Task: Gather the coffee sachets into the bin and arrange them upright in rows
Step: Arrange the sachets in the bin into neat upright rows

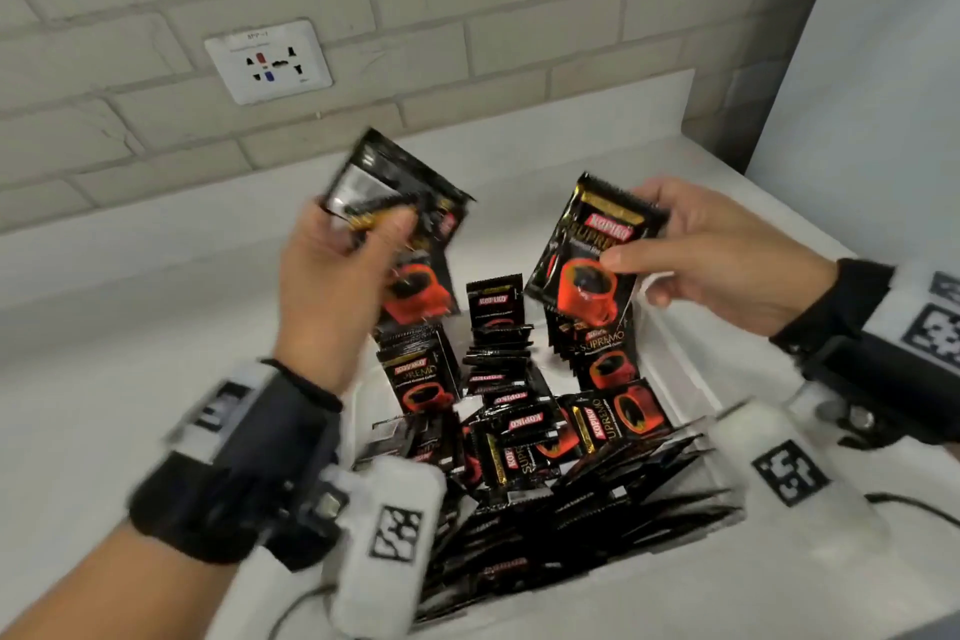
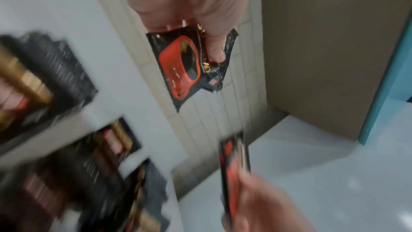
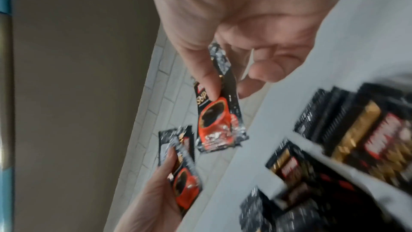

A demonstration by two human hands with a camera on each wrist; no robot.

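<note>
White counter; both hands pinch sachets above crowded bin, left seemingly two.

Two hands, one bin, one wall socket, and sachets too many to count.

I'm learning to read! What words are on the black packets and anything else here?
"KOPIKO" and "SUPREMO", partly covered: sachet in the right hand.
"SUPREMO": upright sachet at the bin's back right.
"KOPIKO SUPREMO": sachet lying sideways in the bin.
Sachets in the left hand: blurred.
Wall socket label: too small.
Wrist tags: patterns, no words.
</note>
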